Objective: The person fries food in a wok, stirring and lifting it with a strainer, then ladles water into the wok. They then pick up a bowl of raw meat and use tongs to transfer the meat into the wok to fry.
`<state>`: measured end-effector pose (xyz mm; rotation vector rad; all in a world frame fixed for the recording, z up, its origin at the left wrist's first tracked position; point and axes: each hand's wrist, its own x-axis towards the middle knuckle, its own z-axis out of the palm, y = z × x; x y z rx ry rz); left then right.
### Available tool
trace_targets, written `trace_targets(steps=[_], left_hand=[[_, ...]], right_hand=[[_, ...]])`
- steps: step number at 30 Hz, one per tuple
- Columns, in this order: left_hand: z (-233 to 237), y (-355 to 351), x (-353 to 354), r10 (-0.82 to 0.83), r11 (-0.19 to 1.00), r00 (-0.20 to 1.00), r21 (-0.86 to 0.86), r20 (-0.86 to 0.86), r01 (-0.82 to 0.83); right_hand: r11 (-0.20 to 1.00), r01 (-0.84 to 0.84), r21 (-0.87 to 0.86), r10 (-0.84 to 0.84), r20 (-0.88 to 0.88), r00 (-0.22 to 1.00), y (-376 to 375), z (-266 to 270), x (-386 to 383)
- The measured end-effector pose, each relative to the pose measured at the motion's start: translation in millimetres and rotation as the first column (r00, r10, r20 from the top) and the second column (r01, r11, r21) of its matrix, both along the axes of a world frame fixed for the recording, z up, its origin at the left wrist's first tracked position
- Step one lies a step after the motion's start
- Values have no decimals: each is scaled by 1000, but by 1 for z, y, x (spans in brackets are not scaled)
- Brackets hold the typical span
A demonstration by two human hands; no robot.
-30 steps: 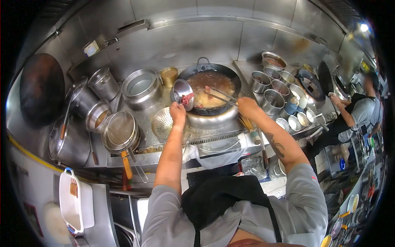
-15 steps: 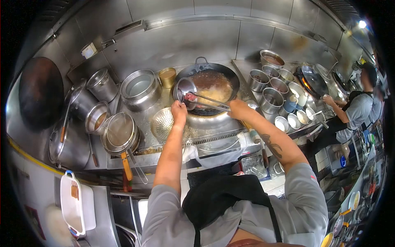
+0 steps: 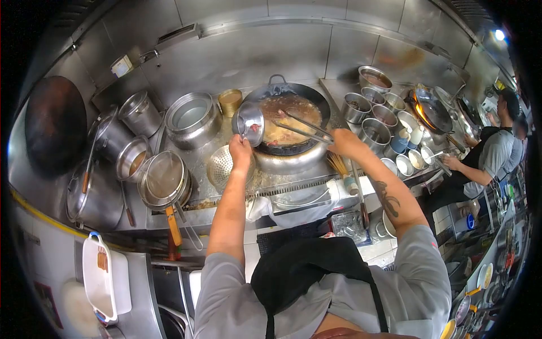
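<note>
The left hand [image 3: 240,148] is closed round the lower rim of a bowl [image 3: 250,123], which is tipped at the 9 o'clock edge of the wok [image 3: 322,100] with red meat scraps inside. The right hand [image 3: 345,142] pinches chopsticks [image 3: 302,127], tips over the liquid. The bowl's lip is best held over the wok rim while scraping. Room is tight: a strainer [image 3: 220,166] lies at 7 o'clock and tins [image 3: 375,134] crowd 3 o'clock.

Nothing legible anywhere: the small box [image 3: 122,65] on the steel wall [image 3: 254,56] carries a label too blurred to read, and the forearm tattoo [image 3: 389,199] spells nothing.
</note>
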<state>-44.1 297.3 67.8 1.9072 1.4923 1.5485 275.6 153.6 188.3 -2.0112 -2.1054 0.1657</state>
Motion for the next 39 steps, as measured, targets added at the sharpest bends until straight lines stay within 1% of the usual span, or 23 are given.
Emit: trace_targets(steps=[2, 3, 5, 8, 11, 12, 14, 17, 18, 21, 24, 27, 28, 31, 32, 33, 35, 37, 39], left_hand=[[1, -1, 2, -17, 999, 1000, 49, -3, 17], [2, -3, 3, -27, 999, 1000, 34, 0, 27], [5, -7, 9, -49, 999, 999, 6, 5, 49], [10, -10, 20, -92, 990, 995, 101, -22, 94], [14, -15, 21, -107, 989, 994, 101, -32, 110], [10, -12, 19, -81, 989, 995, 123, -51, 87], [2, -7, 12, -30, 985, 996, 166, -89, 44], [2, -5, 4, -32, 994, 999, 103, -33, 35], [8, -10, 2, -44, 992, 999, 120, -29, 47], [7, -6, -4, -23, 993, 999, 112, 22, 20], [5, -2, -15, -5, 999, 998, 54, 61, 1], [2, -1, -29, -25, 1000, 979, 12, 201, 23], [1, -1, -36, 29, 998, 992, 55, 121, -36], [32, -33, -44, 9, 985, 927, -162, 375, 56], [15, -23, -54, -9, 995, 927, -90, 374, 46], [17, -27, -60, -14, 994, 905, -95, 424, 60], [19, -42, -71, -27, 990, 853, -104, 522, 95], [28, -65, -78, -8, 982, 765, -139, 644, 128], [26, -80, -91, 9, 972, 676, -165, 737, 167]], right_hand=[[999, -49, -13, 49, -46, 998, -3, 13, -4], [997, -73, -17, 72, -69, 995, -4, 16, -7], [996, -89, 25, 90, -36, 995, -4, 13, -18], [994, -98, 52, 97, 25, 995, -2, -2, -29], [995, -95, 28, 92, 76, 993, -2, -11, -28], [996, -93, 14, 92, 93, 991, -3, -11, -27], [996, -89, 8, 89, 50, 995, -11, -7, -23], [997, -78, -26, 79, 28, 996, -23, 10, -23], [996, -75, -40, 76, 29, 997, -24, 13, -23], [987, -140, -82, 138, -28, 990, -22, 10, -20], [995, -67, -75, 73, 80, 994, -23, 5, -14], [994, 35, -101, -26, 90, 996, -24, 12, -11], [996, 18, -87, -10, 95, 995, -25, 18, -10], [1000, -24, -17, 26, 113, 993, -29, 26, -6], [999, -37, 23, 33, 126, 991, -29, 26, -3], [997, -49, 64, 40, 139, 990, -30, 27, 0], [996, -34, 81, 26, 97, 995, -36, 30, 4], [996, -2, 92, -4, 66, 998, -44, 29, 12], [995, 41, 90, -45, 39, 998, -52, 16, 24]])
